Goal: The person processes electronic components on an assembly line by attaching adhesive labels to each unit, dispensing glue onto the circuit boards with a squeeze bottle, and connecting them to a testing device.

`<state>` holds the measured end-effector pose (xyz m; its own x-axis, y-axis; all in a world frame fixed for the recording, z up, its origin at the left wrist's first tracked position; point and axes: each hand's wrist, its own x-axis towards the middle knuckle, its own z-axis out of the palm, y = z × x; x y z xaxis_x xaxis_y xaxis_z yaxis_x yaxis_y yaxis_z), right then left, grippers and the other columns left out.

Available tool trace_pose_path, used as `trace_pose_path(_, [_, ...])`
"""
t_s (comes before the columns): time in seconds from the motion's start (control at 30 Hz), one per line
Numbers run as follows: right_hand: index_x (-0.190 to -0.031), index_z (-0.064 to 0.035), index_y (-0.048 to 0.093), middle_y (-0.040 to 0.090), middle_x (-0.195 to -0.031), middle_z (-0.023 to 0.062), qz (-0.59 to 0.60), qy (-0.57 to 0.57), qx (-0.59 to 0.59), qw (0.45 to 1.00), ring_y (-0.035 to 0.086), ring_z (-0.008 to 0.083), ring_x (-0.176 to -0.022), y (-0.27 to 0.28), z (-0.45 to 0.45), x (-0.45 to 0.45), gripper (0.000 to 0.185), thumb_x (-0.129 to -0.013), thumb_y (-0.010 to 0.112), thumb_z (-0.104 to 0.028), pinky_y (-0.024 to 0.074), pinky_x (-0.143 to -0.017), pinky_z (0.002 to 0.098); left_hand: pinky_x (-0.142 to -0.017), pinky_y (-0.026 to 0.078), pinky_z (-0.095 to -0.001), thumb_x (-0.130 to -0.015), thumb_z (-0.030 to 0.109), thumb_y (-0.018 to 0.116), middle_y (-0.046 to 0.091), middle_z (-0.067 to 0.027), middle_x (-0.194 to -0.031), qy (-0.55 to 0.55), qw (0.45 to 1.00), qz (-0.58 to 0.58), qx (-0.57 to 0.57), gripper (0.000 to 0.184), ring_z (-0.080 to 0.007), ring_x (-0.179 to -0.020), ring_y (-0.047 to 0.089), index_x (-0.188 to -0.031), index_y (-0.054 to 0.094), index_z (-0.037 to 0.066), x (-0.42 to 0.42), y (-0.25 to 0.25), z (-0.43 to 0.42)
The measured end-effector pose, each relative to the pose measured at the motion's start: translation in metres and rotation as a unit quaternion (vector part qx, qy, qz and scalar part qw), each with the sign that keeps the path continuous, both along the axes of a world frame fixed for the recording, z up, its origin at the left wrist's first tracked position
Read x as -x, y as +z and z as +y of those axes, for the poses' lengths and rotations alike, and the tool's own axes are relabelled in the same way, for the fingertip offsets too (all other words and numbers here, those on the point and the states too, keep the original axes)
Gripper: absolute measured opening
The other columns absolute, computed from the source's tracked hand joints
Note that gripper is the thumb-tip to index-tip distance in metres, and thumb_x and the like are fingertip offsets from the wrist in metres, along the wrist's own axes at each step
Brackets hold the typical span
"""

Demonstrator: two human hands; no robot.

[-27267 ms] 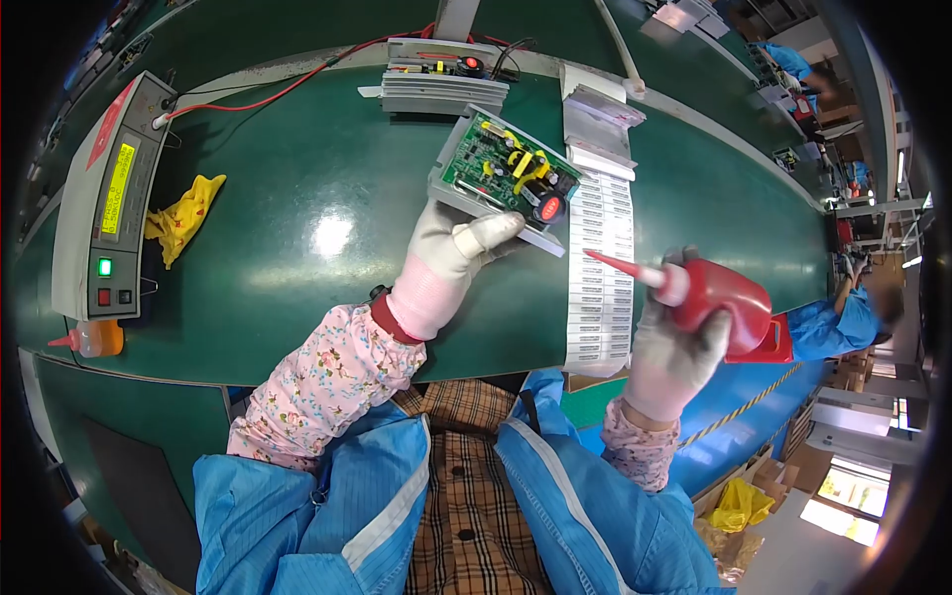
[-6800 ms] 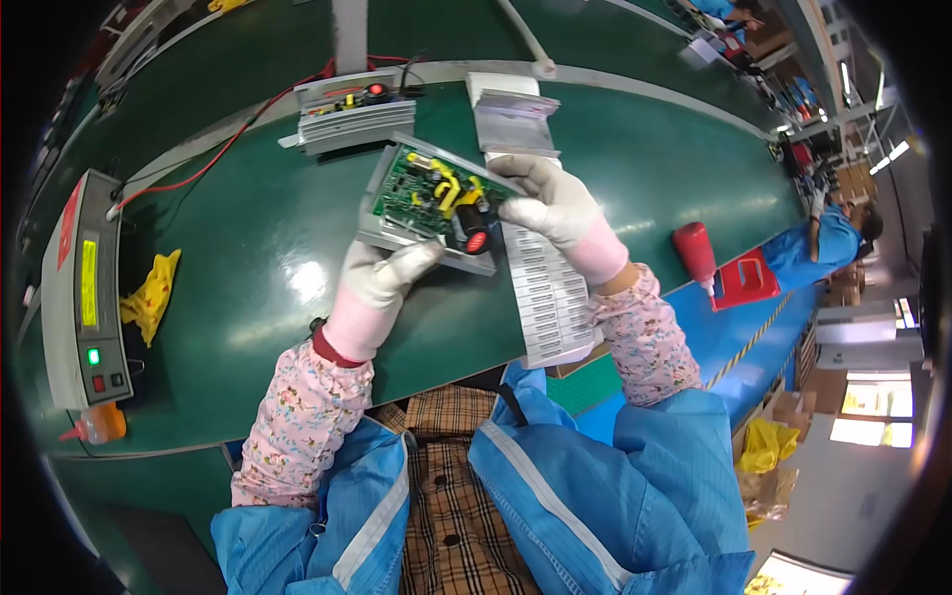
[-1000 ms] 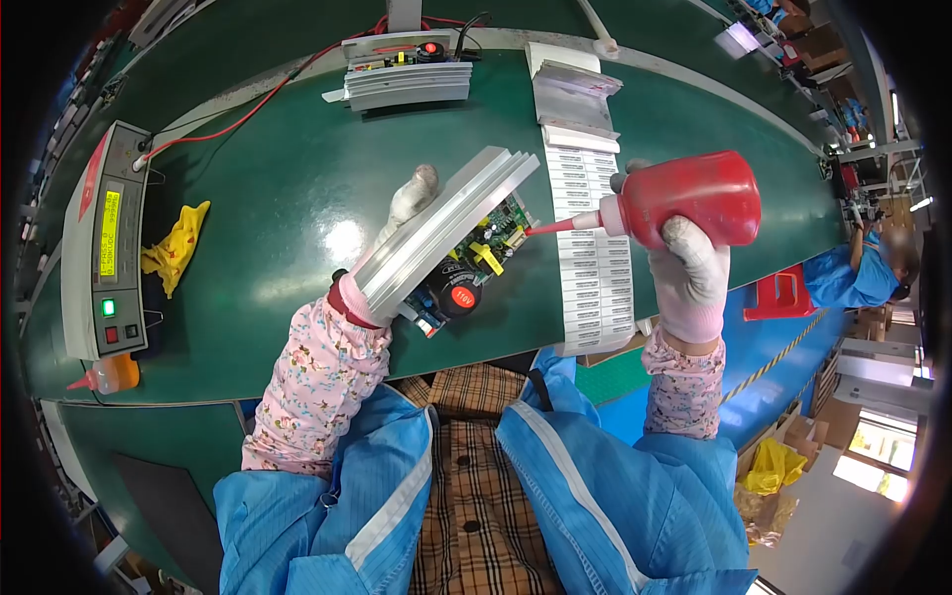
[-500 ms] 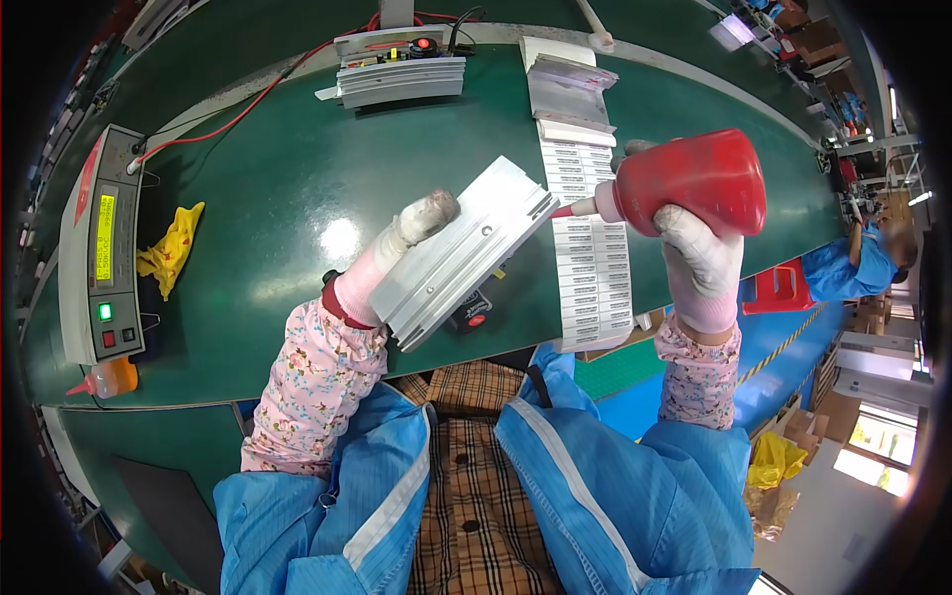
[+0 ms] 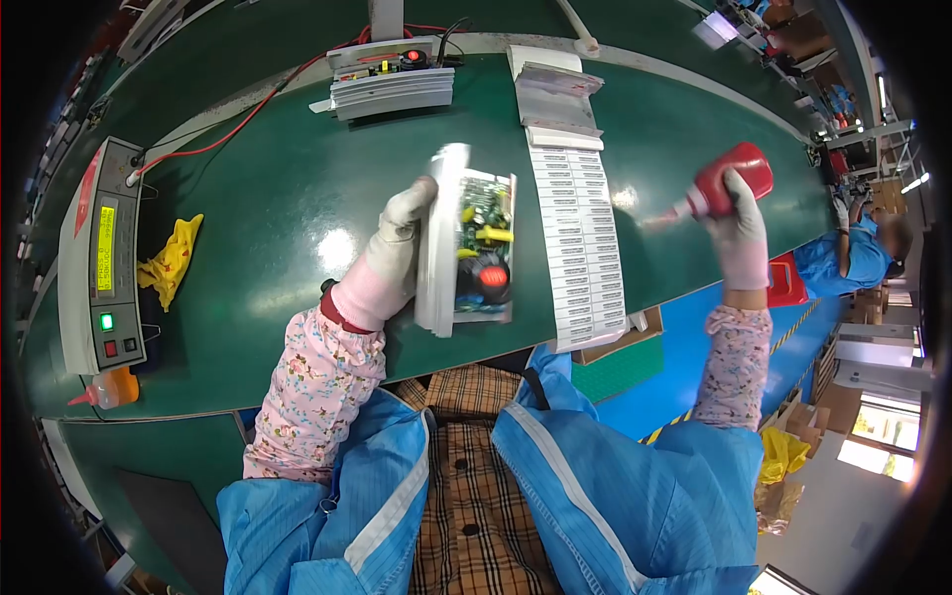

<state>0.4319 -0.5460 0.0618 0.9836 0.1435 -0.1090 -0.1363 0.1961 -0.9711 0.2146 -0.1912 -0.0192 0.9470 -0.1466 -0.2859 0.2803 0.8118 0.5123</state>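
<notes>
My gloved left hand (image 5: 395, 238) is wrapped round the silver metal side of a circuit board module (image 5: 484, 243), held on edge above the green bench. Its green board, yellow parts and a black round part with a red label face right. At the right, my gloved right hand (image 5: 739, 223) grips a red squeeze bottle (image 5: 734, 180), whose nozzle points left and down over the bench. Between the two hands lies a long sheet of white labels (image 5: 580, 238), with a metal piece (image 5: 560, 99) across its far end.
A tester with a lit display (image 5: 104, 258) stands left, beside a yellow cloth (image 5: 174, 260) and a small orange bottle (image 5: 117, 388). Another module (image 5: 392, 91) with wires sits at the back. A red tray (image 5: 786, 282) and a co-worker (image 5: 843, 253) are at the right.
The module has turned from its metal back so its board side shows. My right hand has carried the red bottle away to the right, its nozzle now apart from the module.
</notes>
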Motion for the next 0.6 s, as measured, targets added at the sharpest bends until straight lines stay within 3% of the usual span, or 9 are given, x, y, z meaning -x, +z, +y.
trace_pose_path(0.07, [-0.119,0.0051,0.059,0.067,-0.094,0.0156,0.003,0.022,0.043,0.999,0.066,0.0276,-0.075,0.012,-0.031,0.002,0.035,-0.094,0.068,-0.017,0.0568,-0.078,0.0347,-0.077,0.062,-0.0402,-0.094,0.039,0.065,0.064,-0.0288,-0.121,0.061,0.997,-0.011,-0.035,0.072,-0.0330,-0.095,0.070,-0.142,0.043,-0.009,-0.003,0.009,-0.009])
trace_pose_path(0.1, [-0.117,0.0033,0.057,0.065,-0.088,0.0143,-0.001,0.055,0.215,0.975,0.063,0.0251,-0.066,0.020,-0.041,0.006,0.034,-0.093,0.068,-0.017,0.0540,-0.066,0.0342,-0.077,0.061,-0.0394,-0.094,0.040,0.065,0.065,-0.0272,-0.120,0.092,0.994,-0.016,-0.051,0.071,-0.0307,-0.093,0.070,-0.142,0.044,-0.008,-0.003,0.012,-0.012])
trace_pose_path(0.2, [-0.115,-0.0011,0.055,0.063,-0.073,0.0099,-0.121,0.059,0.602,0.787,0.052,0.0216,-0.042,0.001,-0.095,-0.003,0.040,-0.086,0.071,-0.024,0.0468,-0.046,0.0360,-0.072,0.059,-0.0363,-0.095,0.039,0.065,0.066,-0.0243,-0.115,0.142,0.982,-0.014,-0.128,0.068,-0.0267,-0.087,0.069,-0.141,0.045,-0.007,-0.002,0.013,-0.017])
trace_pose_path(0.23, [-0.115,-0.0011,0.055,0.063,-0.073,0.0099,-0.124,0.060,0.601,0.788,0.052,0.0216,-0.042,0.003,-0.094,0.000,0.040,-0.086,0.071,-0.024,0.0468,-0.046,0.0360,-0.068,0.058,-0.0340,-0.095,0.038,0.066,0.066,-0.0232,-0.111,0.161,0.969,-0.004,-0.185,0.066,-0.0250,-0.082,0.068,-0.140,0.046,-0.006,-0.001,0.012,-0.018])
trace_pose_path(0.3, [-0.126,-0.0033,0.059,0.073,-0.097,0.0150,-0.013,0.040,0.806,0.591,0.068,0.0343,-0.079,0.005,-0.090,0.006,0.065,-0.074,0.078,-0.037,0.0546,-0.076,0.0397,-0.059,0.055,-0.0293,-0.095,0.037,0.067,0.068,-0.0208,-0.104,0.200,0.933,0.018,-0.300,0.063,-0.0215,-0.074,0.067,-0.138,0.049,-0.005,0.001,0.011,-0.017])
trace_pose_path(0.47, [-0.127,-0.0038,0.061,0.073,-0.108,0.0158,-0.099,0.064,0.829,0.547,0.068,0.0397,-0.092,-0.002,-0.091,0.011,0.070,-0.072,0.080,-0.042,0.0539,-0.084,0.0417,-0.064,0.055,-0.0283,-0.097,0.036,0.067,0.064,-0.0152,-0.098,0.051,0.883,0.098,-0.457,0.064,-0.0174,-0.073,0.064,-0.142,0.047,-0.005,0.020,0.030,0.006])
trace_pose_path(0.53, [-0.131,-0.0056,0.062,0.071,-0.117,0.0160,-0.293,0.010,0.827,0.479,0.066,0.0353,-0.104,-0.011,-0.074,0.012,0.068,-0.075,0.080,-0.040,0.0522,-0.090,0.0389,-0.063,0.055,-0.0282,-0.096,0.036,0.068,0.064,-0.0152,-0.097,0.024,0.860,0.093,-0.501,0.064,-0.0170,-0.072,0.064,-0.140,0.048,-0.006,0.025,0.041,0.019])
trace_pose_path(0.57, [-0.131,-0.0056,0.062,0.071,-0.117,0.0160,-0.295,0.011,0.826,0.480,0.066,0.0353,-0.104,-0.009,-0.053,0.016,0.068,-0.075,0.080,-0.040,0.0522,-0.090,0.0389,-0.063,0.054,-0.0281,-0.096,0.036,0.069,0.064,-0.0152,-0.096,-0.005,0.836,0.086,-0.542,0.064,-0.0165,-0.071,0.064,-0.139,0.049,-0.006,0.026,0.047,0.026])
trace_pose_path(0.6, [-0.133,-0.0056,0.062,0.069,-0.120,0.0160,-0.334,0.007,0.744,0.578,0.065,0.0334,-0.107,-0.005,-0.027,0.020,0.065,-0.078,0.079,-0.035,0.0512,-0.093,0.0380,-0.062,0.054,-0.0280,-0.095,0.036,0.070,0.064,-0.0151,-0.096,-0.035,0.808,0.079,-0.583,0.064,-0.0161,-0.070,0.063,-0.138,0.050,-0.007,0.028,0.051,0.033])
